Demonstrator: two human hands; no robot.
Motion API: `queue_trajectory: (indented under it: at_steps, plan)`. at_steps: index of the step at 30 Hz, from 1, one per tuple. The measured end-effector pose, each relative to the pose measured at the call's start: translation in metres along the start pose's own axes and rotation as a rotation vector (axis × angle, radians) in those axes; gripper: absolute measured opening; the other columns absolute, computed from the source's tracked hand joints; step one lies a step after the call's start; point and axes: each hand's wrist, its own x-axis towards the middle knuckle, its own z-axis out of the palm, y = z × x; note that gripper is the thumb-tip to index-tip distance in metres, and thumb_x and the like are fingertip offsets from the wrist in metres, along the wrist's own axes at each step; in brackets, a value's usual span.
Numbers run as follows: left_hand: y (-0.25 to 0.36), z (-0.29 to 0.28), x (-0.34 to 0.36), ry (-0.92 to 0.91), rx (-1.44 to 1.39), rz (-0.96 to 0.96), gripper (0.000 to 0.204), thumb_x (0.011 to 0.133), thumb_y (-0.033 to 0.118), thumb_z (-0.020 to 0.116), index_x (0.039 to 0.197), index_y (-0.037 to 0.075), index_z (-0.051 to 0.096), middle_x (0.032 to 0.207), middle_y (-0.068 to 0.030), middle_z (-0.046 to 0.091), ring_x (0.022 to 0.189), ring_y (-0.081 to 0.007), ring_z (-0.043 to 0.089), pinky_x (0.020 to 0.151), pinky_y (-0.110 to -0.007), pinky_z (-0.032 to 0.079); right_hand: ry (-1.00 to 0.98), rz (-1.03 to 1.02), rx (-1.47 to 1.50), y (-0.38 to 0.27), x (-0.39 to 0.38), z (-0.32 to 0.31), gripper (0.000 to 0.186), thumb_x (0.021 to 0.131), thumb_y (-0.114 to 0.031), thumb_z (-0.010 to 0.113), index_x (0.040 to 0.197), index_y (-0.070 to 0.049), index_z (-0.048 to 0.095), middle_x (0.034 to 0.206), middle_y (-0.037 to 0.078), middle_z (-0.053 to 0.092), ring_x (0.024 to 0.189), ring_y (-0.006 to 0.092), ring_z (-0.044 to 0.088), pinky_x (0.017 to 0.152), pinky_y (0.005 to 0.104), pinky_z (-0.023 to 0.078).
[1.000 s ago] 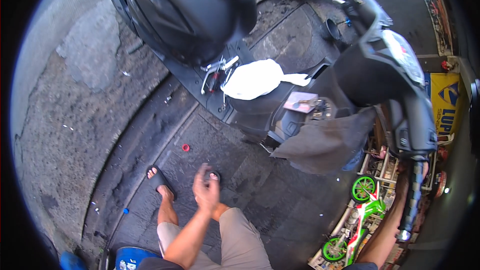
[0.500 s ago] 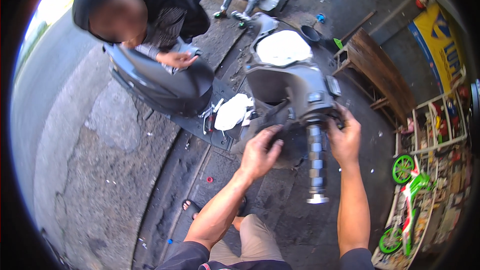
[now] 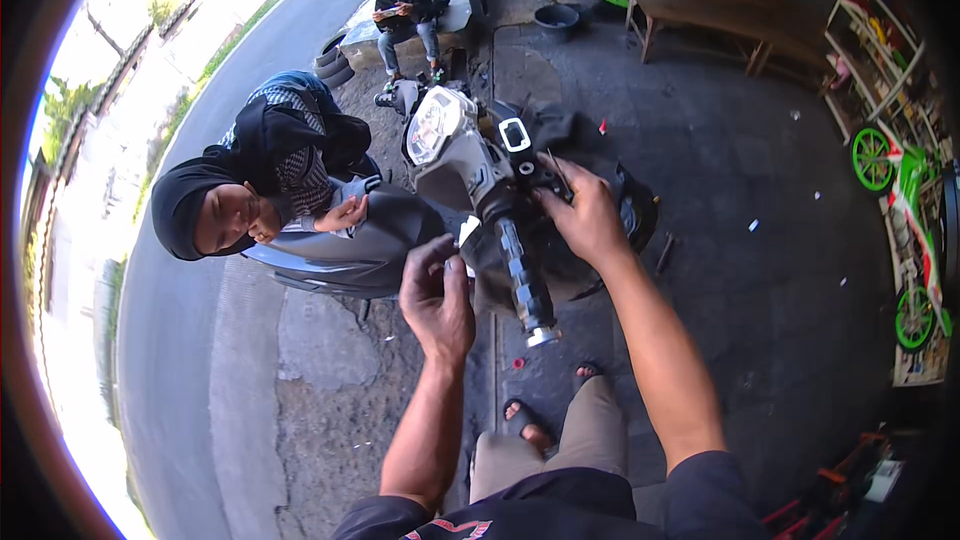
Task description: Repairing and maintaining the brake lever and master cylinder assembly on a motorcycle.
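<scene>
In front of me stands a grey scooter with its handlebar stripped of covers. Its checkered black-and-grey grip points toward me and ends in a silver bar end. My right hand is at the inner end of the grip, its fingers closed around the dark brake lever area, which they largely hide. Left of the grip, my left hand is raised with fingers curled toward the thumb; anything small between them cannot be made out. A mirror-like white-faced part sits beyond my right hand, and the instrument cluster is farther off.
A person in a black head covering leans on the scooter seat at the left. Another person sits at the back. A wooden bench, a dark basin and a green-wheeled bike frame stand around.
My view has swung, and the handlebar now appears farther left. My left hand has come away from beneath the handlebar and curled its fingers. My right hand stays by the lever.
</scene>
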Motion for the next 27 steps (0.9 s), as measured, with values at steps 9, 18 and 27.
queue_trajectory:
  at_steps: [9,18,27]
  plan:
    - [0.101,0.061,0.097,-0.735,1.022,0.769,0.050,0.085,0.018,0.081,0.129,0.001,0.063,0.123,-0.0212,0.063,0.109,-0.0362,0.065,0.094,-0.045,0.052,0.161,-0.015,0.174,0.017,-0.008,0.019,0.036,0.090,-0.010,0.076,0.124,0.002,0.070,0.111,0.023,0.074,0.104,0.0383,0.073,0.090,0.0416,0.056]
    - [0.067,0.104,0.151,-1.026,1.458,0.447,0.061,0.077,0.033,0.089,0.120,-0.003,0.065,0.103,-0.0195,0.072,0.106,-0.0360,0.070,0.088,-0.044,0.055,0.124,0.093,0.218,0.018,-0.009,0.021,0.034,0.094,-0.021,0.076,0.120,-0.001,0.071,0.110,0.018,0.076,0.103,0.0306,0.075,0.086,0.0384,0.057]
    - [0.064,0.124,0.168,-1.271,1.649,0.510,0.079,0.075,0.034,0.091,0.134,-0.001,0.051,0.105,-0.0252,0.073,0.100,-0.0394,0.072,0.086,-0.046,0.056,0.237,-0.003,0.291,0.025,-0.010,0.032,0.031,0.091,-0.028,0.078,0.100,0.002,0.074,0.093,0.023,0.075,0.089,0.0414,0.075,0.076,0.0458,0.058]
